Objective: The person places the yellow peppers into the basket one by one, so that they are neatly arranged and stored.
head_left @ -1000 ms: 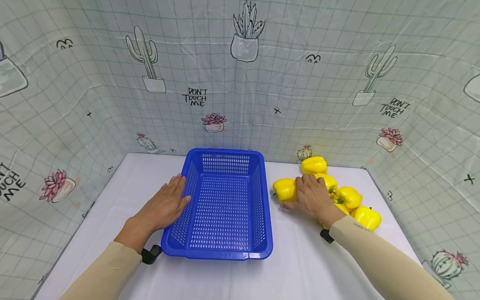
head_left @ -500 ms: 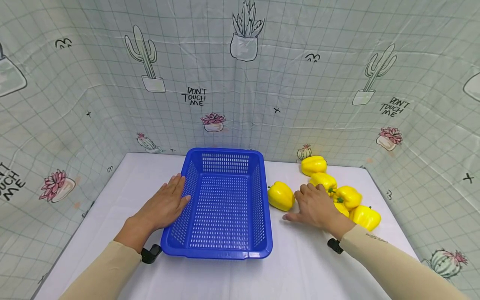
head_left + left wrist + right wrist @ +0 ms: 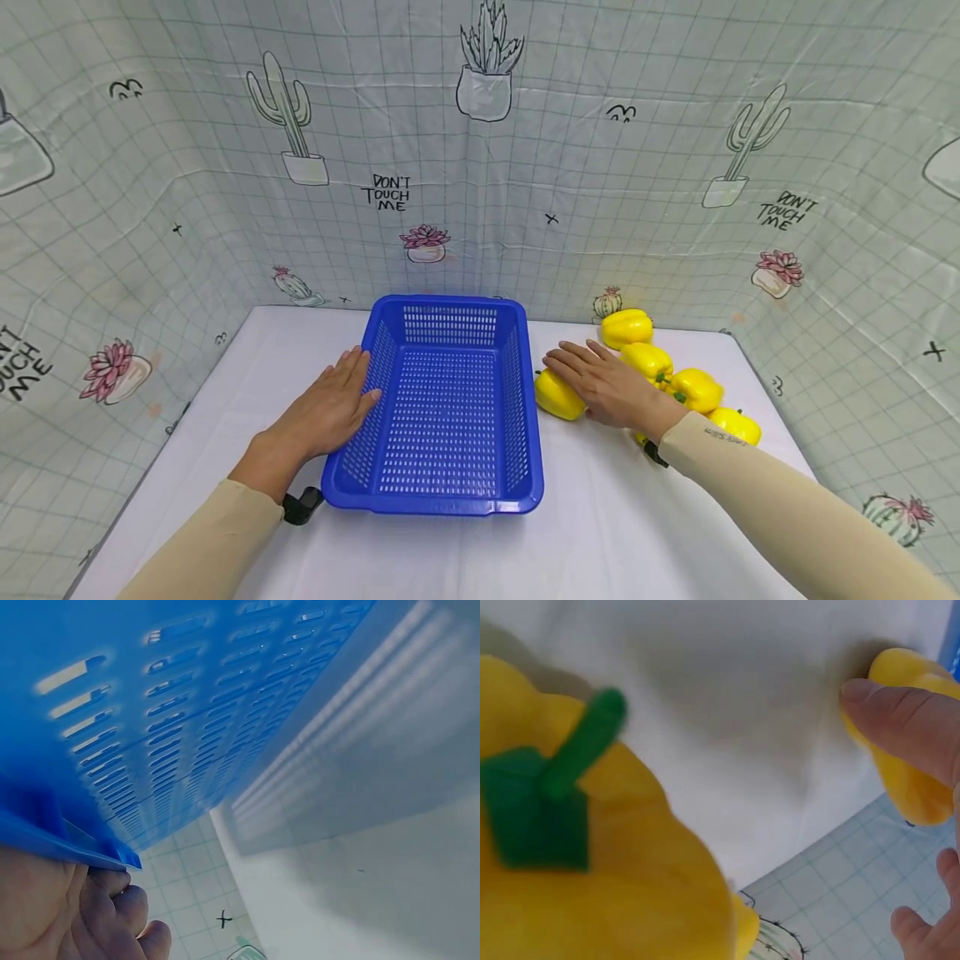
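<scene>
A blue plastic basket (image 3: 433, 505) with slotted sides stands on the table. My left hand (image 3: 315, 414) lies on its left rim, fingers straight, thumb over the inner side. In the left wrist view the palm (image 3: 34, 900) lies against the rim, beside the slotted wall (image 3: 45, 727). Close to the basket's right side lies a yellow bell pepper (image 3: 557, 400). My right hand (image 3: 609, 387) reaches over it with fingers extended. In the right wrist view the thumb (image 3: 915, 724) passes in front of that pepper; whether it touches cannot be told.
More yellow bell peppers lie to the right: one at the back (image 3: 627, 329), one in the middle (image 3: 647, 362), others (image 3: 697, 389) nearer the right edge. One is partly hidden under the right wrist. A patterned cloth (image 3: 555, 167) hangs behind the white table (image 3: 585, 517).
The near bell pepper has shifted left up to the basket and turned. My right hand drew back from it, then came forward over it with straightened fingers. The left hand has stayed put.
</scene>
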A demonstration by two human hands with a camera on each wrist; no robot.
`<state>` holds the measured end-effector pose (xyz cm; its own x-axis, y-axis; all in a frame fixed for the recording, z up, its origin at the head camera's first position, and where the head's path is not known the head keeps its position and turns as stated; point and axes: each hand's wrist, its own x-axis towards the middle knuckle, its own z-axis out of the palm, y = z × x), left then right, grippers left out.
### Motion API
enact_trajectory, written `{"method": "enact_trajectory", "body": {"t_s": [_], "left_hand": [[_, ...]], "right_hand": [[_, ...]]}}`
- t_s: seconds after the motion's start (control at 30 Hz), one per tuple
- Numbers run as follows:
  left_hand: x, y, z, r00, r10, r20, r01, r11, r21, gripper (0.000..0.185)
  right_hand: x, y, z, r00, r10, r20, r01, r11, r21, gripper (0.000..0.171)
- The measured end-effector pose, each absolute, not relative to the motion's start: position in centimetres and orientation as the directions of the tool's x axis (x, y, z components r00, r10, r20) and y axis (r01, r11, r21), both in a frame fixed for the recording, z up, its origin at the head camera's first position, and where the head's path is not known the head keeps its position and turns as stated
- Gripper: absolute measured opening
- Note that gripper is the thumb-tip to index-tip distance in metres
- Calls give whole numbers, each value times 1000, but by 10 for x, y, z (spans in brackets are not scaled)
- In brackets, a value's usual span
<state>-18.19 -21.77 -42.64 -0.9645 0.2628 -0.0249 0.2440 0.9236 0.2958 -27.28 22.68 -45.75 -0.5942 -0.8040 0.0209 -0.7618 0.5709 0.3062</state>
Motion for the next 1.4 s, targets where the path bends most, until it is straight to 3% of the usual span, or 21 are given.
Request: {"method": "enact_trajectory", "body": {"t_s": [0.2,0.57,0.8,1.03,1.4], "left_hand": [[-183,-218,-427,-965,262,-26,242,923,299,69],[-184,-221,-427,-963,267,-29,246,920,305,69],[-183,-221,-427,-964,264,-33,241,921,307,69],[-182,-220,-428,-965,262,-27,241,921,305,69],[-184,-220,-429,-963,267,-24,247,918,311,68]], "right_hand": [[-275,224,-461,-598,-800,48,-773,591,229,85],[-272,223,-477,-723,-680,124,-667,733,131,95],[-273,223,-479,-756,-610,238,-603,790,109,87],[-274,224,-473,-790,-577,208,-568,816,108,94],[-276,226,-468,-749,-605,270,-604,791,97,90]]}}
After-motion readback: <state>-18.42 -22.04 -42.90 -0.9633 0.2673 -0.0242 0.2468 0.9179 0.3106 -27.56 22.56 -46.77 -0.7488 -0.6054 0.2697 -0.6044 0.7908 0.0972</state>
